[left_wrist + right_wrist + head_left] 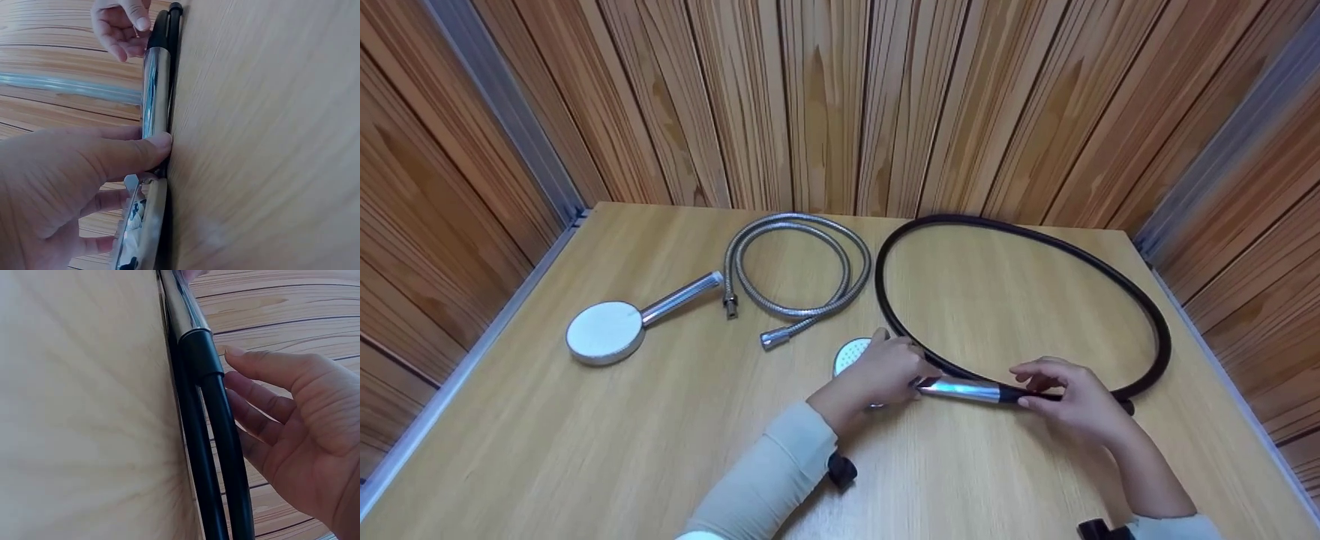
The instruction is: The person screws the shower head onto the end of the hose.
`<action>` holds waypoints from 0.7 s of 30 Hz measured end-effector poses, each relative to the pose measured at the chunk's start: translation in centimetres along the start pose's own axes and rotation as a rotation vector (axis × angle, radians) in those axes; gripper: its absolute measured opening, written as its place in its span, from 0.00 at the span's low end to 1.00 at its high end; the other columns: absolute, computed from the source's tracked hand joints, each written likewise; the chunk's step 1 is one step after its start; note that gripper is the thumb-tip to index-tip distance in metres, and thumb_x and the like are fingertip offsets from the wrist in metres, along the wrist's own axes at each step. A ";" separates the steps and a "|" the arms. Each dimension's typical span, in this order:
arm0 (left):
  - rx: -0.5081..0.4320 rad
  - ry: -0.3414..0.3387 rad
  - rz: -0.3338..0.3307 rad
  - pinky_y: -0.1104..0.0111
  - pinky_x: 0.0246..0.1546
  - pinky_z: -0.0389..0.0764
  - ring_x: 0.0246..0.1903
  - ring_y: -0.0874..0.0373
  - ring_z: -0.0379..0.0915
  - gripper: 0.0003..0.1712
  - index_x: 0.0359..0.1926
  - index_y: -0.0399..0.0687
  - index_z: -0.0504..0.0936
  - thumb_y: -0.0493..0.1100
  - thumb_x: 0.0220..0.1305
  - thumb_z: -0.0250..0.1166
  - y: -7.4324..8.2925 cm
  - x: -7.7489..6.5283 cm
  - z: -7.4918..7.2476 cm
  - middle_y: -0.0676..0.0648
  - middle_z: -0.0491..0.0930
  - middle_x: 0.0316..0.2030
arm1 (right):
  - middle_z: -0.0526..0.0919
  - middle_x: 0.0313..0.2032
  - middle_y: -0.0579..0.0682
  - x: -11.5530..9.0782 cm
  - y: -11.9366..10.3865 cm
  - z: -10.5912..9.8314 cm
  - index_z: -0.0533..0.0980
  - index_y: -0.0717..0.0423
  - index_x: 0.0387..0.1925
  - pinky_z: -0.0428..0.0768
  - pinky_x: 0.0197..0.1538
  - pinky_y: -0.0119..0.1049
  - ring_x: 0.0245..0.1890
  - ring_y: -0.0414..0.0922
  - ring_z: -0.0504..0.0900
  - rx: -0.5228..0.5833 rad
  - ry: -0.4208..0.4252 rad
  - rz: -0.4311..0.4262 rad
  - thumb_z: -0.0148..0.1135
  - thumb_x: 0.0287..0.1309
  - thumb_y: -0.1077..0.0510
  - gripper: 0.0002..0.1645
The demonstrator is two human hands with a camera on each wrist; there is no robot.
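Observation:
My left hand pinches the neck of a chrome shower head, its thumb along the handle. In the head view the hand covers part of the round spray face, while the left wrist view shows that disc edge-on. A black shower hose loops behind and joins the handle's end through a black collar. Beside this joint, my right hand is held with fingers loosely bent. In the right wrist view its thumb and fingers are spread next to the collar, not wrapped round it.
A second shower head, white-faced with a chrome handle, lies at the left of the wooden table. Next to it a coiled metal shower hose shows both end fittings. Wood-panelled walls enclose the back and sides.

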State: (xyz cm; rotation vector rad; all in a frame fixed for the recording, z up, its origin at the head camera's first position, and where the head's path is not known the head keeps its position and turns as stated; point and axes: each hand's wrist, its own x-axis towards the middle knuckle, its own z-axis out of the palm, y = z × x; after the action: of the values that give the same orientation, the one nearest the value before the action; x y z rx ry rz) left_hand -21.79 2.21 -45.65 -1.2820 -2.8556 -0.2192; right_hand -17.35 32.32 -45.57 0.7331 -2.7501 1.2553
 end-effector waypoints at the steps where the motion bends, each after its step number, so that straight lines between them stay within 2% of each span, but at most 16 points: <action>1: 0.004 -0.002 0.004 0.56 0.46 0.67 0.48 0.57 0.74 0.24 0.56 0.66 0.83 0.49 0.56 0.73 0.0 0.0 0.0 0.57 0.83 0.46 | 0.83 0.40 0.55 0.1 -0.1 0.1 0.80 0.63 0.48 0.78 0.43 0.33 0.36 0.43 0.82 -0.001 -0.002 -0.005 0.71 0.50 0.70 0.21; 8: 0.024 0.006 0.021 0.57 0.44 0.67 0.44 0.58 0.73 0.21 0.53 0.64 0.85 0.45 0.58 0.71 0.0 -0.4 0.0 0.56 0.83 0.42 | 0.83 0.39 0.54 1.1 -0.8 0.6 0.81 0.63 0.46 0.78 0.42 0.32 0.35 0.44 0.81 -0.042 0.008 -0.080 0.72 0.49 0.69 0.20; 11: 0.036 0.011 0.031 0.58 0.44 0.67 0.44 0.58 0.74 0.17 0.49 0.63 0.86 0.49 0.57 0.72 0.0 -0.6 -0.2 0.56 0.83 0.41 | 0.83 0.39 0.54 1.5 -1.0 0.9 0.81 0.63 0.45 0.78 0.42 0.33 0.35 0.46 0.81 -0.064 0.018 -0.112 0.73 0.48 0.69 0.19; 15: 0.060 0.019 0.050 0.59 0.43 0.68 0.45 0.57 0.74 0.19 0.49 0.62 0.85 0.55 0.56 0.72 0.0 -0.8 -0.4 0.55 0.83 0.43 | 0.83 0.39 0.55 1.8 -1.6 1.4 0.81 0.63 0.45 0.79 0.42 0.32 0.35 0.46 0.82 -0.042 0.028 -0.123 0.72 0.49 0.69 0.18; 18: 0.056 0.057 0.067 0.60 0.44 0.69 0.47 0.56 0.73 0.22 0.52 0.60 0.85 0.57 0.55 0.72 -0.2 -1.0 -0.3 0.54 0.82 0.45 | 0.83 0.38 0.54 2.0 -3.2 1.7 0.81 0.64 0.44 0.79 0.41 0.33 0.34 0.48 0.82 -0.031 0.037 -0.144 0.71 0.48 0.73 0.18; 21: 0.031 0.119 0.077 0.61 0.44 0.71 0.48 0.56 0.74 0.23 0.52 0.57 0.85 0.56 0.56 0.72 -0.4 -1.2 -0.3 0.52 0.82 0.47 | 0.83 0.37 0.52 2.2 -4.4 2.1 0.81 0.65 0.42 0.80 0.40 0.36 0.33 0.50 0.82 -0.053 0.046 -0.174 0.71 0.44 0.76 0.19</action>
State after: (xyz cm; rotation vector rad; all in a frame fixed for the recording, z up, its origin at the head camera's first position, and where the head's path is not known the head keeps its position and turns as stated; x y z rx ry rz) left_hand -21.32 0.98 -45.46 -1.3229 -2.6953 -0.2407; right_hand -17.11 27.47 -43.41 0.9044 -2.6071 1.1458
